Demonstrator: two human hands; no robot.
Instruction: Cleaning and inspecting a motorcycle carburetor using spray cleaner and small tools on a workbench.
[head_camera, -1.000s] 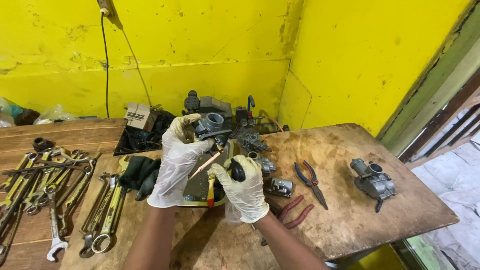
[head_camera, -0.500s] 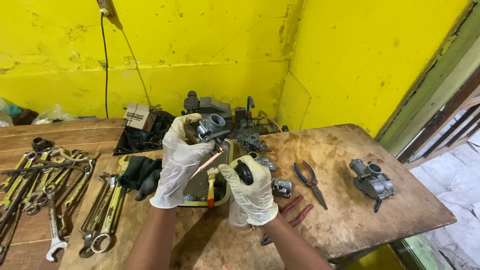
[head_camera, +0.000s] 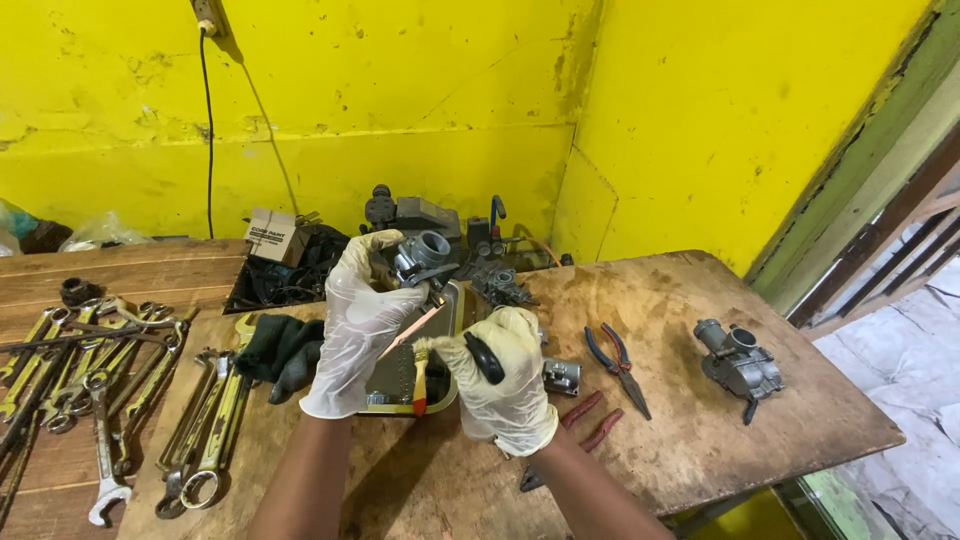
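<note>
So a small grey carburetor is being held up over the metal tray, gripped at its side by the left hand, whose gloved fingers are curled tight around the body. At about 4 o'clock from it, the right hand is wrapped around a black screwdriver handle, fingers closed in a fist, with the thin shaft angled up toward the carburetor's underside. Looks like the step in hand is undoing or adjusting a screw on the body, though the tip itself can't really be made out. Next move would call for the tip to be seated square in the slot and the body kept steady while it's turned.

Compared with half a second ago, the right hand is seen slightly higher and closer to the tray; the left-hand hold looks unchanged.

A second carburetor is parked well apart at 3 o'clock, pliers lie between, and a row of wrenches is spread at 9 o'clock on the wooden table.
</note>
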